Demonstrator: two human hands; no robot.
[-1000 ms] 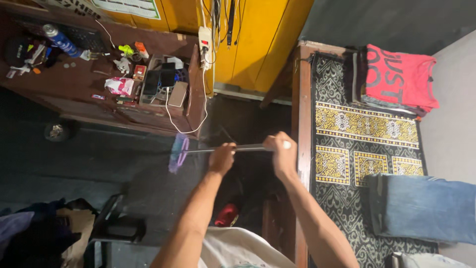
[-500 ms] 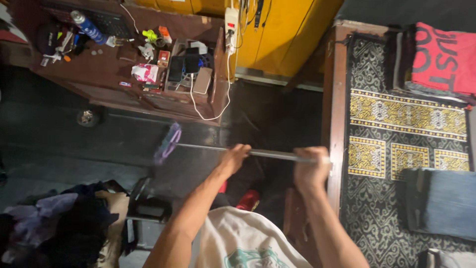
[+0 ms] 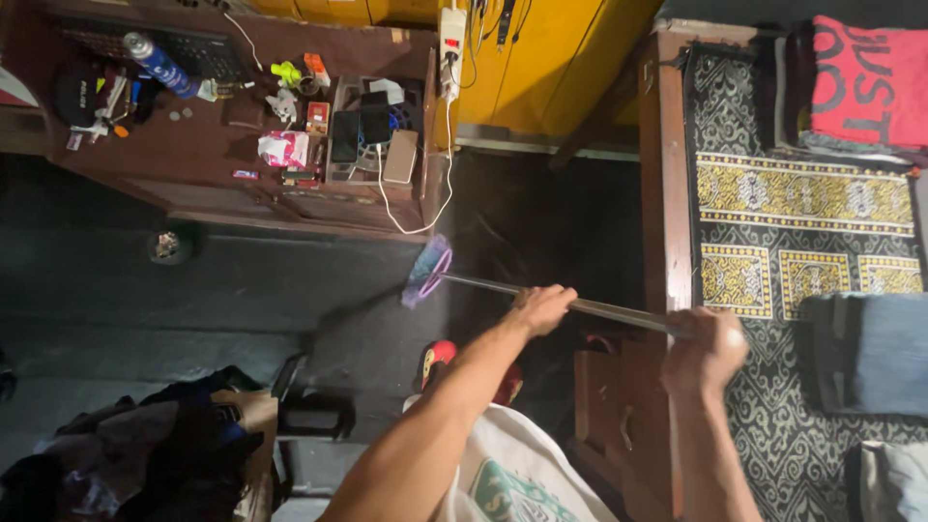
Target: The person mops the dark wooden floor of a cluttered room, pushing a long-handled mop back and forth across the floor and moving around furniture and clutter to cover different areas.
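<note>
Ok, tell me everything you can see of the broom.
The broom has a long, thin, dark metal-looking handle and a small purple brush head with pale bristles. It lies nearly level across the view, head toward the wooden desk, over the dark floor. The left hand grips the handle near its middle; the right hand closes round its far end, beside the patterned bedspread. Whether the bristles touch the floor cannot be told.

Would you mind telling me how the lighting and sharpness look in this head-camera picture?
In the head view the dark floor is dim and underexposed, while the yellow cabinet and patterned rug are brightly lit; the purple broom head is slightly soft; the left hand and right hand on the handle stay fairly sharp.
</note>
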